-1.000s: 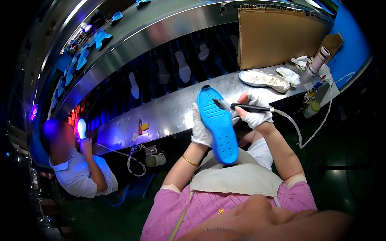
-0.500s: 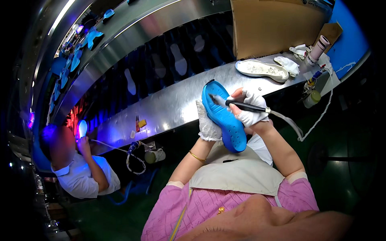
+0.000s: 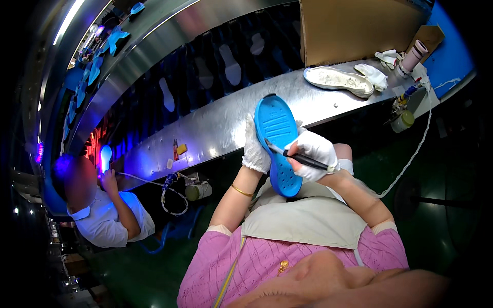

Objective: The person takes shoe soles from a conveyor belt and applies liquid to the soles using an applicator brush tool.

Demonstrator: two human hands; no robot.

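A blue shoe sole (image 3: 277, 126) with a ridged, perforated inner face stands tilted up in front of me. My left hand (image 3: 255, 149), in a white knit glove, grips it along its left edge; some of the fingers are hidden behind it. In my right hand (image 3: 313, 152), gloved in white with bare fingertips showing, is a black-handled brush (image 3: 306, 160) held like a pen. Its dark tip meets the sole's left edge near the middle. A white tube trails from the brush's rear end.
Beyond my hands runs a metal ledge (image 3: 215, 126) beside a dark conveyor carrying pale soles (image 3: 229, 64). A white shoe-shaped tray (image 3: 339, 81), a cloth (image 3: 372, 77) and a pink cylinder (image 3: 412, 59) sit at right. A co-worker (image 3: 108, 210) works at left. A green-lidded jar (image 3: 403, 120) hangs at right.
The sole has turned more upright and shifted slightly left, its inner face now more toward me. The brush tip has moved from near its top down to the left edge.
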